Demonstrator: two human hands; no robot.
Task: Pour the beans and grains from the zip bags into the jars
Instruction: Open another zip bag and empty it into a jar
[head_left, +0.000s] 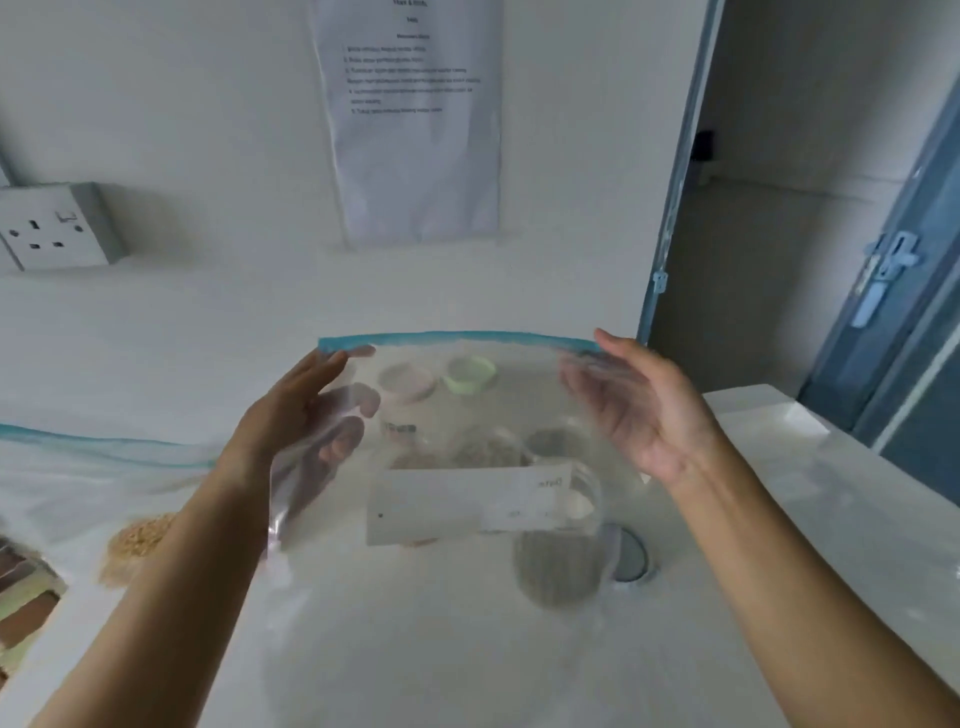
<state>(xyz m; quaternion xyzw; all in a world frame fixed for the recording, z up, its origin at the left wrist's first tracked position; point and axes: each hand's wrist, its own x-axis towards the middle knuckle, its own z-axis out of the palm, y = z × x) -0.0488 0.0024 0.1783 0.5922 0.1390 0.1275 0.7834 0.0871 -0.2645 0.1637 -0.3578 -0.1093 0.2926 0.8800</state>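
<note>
- Printed sheet (415, 119) on the wall: numbered lines are seen, too blurred to be read.
- White label (467, 501) on the zip bag (467, 395): reversed, unreadable.

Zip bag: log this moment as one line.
zip bag: empty, held up by both top corners | left hand: gripping | right hand: gripping | jars: on table behind bag

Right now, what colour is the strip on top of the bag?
Blue-green, along the zip bag's top strip; head view.
</note>
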